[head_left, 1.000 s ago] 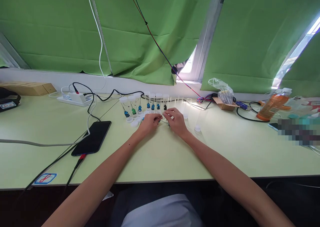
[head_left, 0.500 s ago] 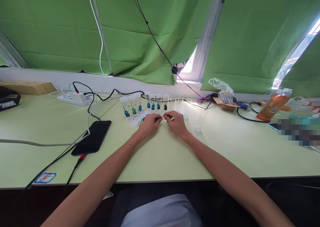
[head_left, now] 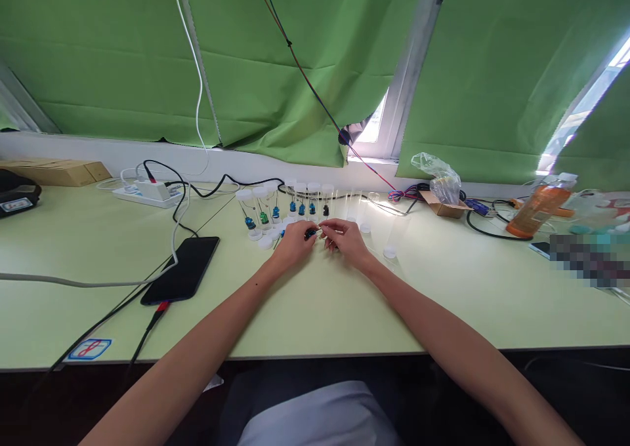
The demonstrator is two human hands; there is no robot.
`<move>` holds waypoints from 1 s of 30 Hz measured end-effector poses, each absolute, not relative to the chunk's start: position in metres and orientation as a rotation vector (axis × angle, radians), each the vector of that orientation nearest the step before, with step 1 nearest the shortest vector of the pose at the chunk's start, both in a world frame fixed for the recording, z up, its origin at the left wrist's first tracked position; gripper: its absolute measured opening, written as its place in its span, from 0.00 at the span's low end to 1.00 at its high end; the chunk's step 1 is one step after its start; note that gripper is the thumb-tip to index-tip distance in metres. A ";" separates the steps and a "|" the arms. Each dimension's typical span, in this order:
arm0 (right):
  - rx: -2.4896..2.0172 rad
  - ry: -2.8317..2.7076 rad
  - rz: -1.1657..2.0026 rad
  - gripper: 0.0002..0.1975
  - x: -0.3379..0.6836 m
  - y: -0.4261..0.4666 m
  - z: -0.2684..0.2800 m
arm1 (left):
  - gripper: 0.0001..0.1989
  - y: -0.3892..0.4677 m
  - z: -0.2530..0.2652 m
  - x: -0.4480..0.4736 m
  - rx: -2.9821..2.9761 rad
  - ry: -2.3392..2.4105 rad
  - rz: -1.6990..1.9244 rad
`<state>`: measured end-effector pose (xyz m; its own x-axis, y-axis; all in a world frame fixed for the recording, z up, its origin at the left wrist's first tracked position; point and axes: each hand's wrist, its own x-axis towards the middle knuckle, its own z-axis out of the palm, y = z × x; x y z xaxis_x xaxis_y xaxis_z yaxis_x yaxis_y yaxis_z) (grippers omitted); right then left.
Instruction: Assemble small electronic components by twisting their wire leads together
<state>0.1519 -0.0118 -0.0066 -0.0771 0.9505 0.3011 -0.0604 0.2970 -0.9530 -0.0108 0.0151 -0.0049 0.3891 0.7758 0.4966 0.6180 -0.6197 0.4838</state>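
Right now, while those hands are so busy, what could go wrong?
The tiny dark piece at the left hand's fingers might slip and drop, because it is so small. The clear tubes stand close together just beyond both hands, so a bump might knock one over. And the black cable with the red plug runs from the black phone near the left forearm, so a snag could tug the phone.

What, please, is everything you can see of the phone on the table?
The phone is a thin, dark slab, its glossy-looking screen facing up and unlit. It lies flat and slanted on the left of the table. A red-and-black plug meets its near end, and a pale cable crosses its left edge.
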 end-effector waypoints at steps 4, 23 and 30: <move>-0.825 -1.289 1.234 0.17 0.153 -0.010 -0.009 | 0.11 0.014 -0.004 -0.010 2.459 1.243 1.070; -0.887 -1.298 1.114 0.20 0.151 -0.013 -0.007 | 0.09 0.005 -0.001 -0.005 2.503 1.154 1.081; -0.882 -1.210 1.225 0.21 0.151 -0.013 -0.006 | 0.10 0.007 -0.005 -0.005 2.532 1.135 1.076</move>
<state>0.1509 -0.0128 -0.0065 -0.0739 0.9784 0.1933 -0.2052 0.1747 -0.9630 -0.0050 0.0071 -0.0050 0.4514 0.7042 0.5480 0.5847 -0.6973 0.4145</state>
